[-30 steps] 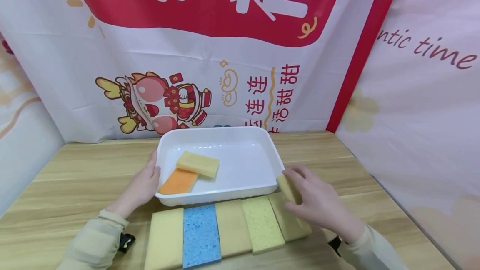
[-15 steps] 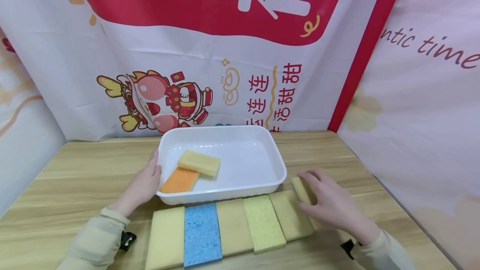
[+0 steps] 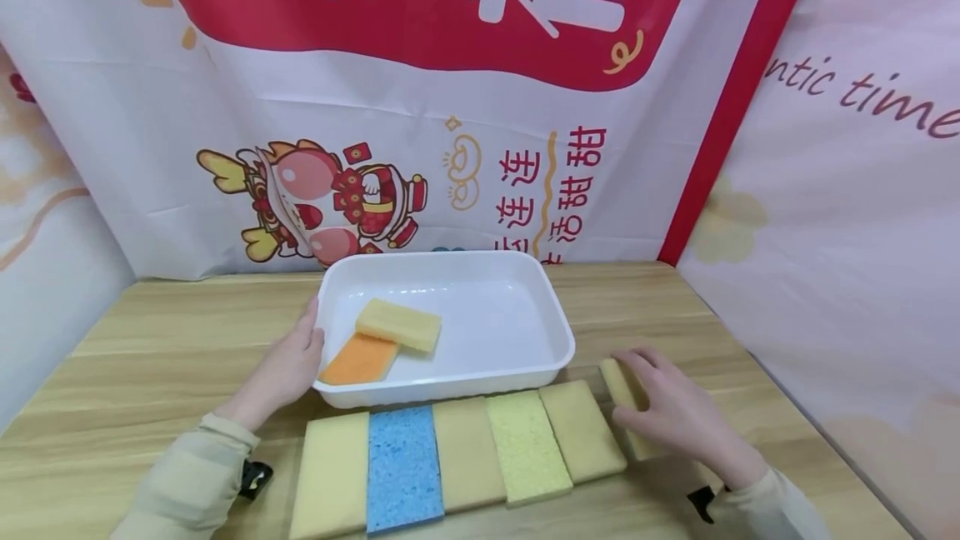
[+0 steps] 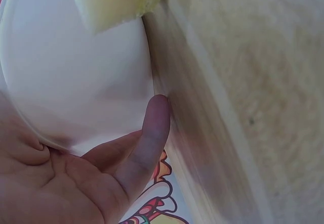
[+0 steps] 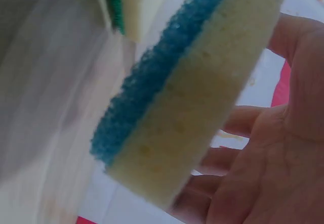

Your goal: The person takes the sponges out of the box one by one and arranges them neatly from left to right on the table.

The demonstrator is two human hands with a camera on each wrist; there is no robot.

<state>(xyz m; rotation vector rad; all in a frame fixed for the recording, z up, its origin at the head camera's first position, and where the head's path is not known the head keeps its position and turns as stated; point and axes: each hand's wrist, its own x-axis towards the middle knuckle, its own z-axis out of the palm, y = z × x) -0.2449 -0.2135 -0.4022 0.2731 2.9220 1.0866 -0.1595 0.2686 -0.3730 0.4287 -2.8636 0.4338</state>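
My right hand (image 3: 671, 411) grips a thick sponge (image 5: 177, 97) at the right end of a row of flat sponges. In the right wrist view it has pale yellow foam and a blue scouring layer, and stands on edge. With fingers fairly straight, my left hand (image 3: 288, 365) rests against the left side of a white tray (image 3: 450, 390). An orange sponge (image 3: 360, 359) lies in the tray, partly under a pale yellow sponge (image 3: 399, 325). The row in front holds a blue sponge (image 3: 405, 469), a yellow-green sponge (image 3: 528, 447) and several tan or pale yellow ones.
The wooden table (image 3: 187, 340) ends at a printed cloth backdrop (image 3: 420, 98) behind the tray. Another cloth (image 3: 825, 215) rises along the table's right side. The row of sponges lies close along the tray's front edge.
My right hand has moved right with the sponge, away from the tray's front right corner to beyond the last tan sponge. The left hand keeps its place at the tray.
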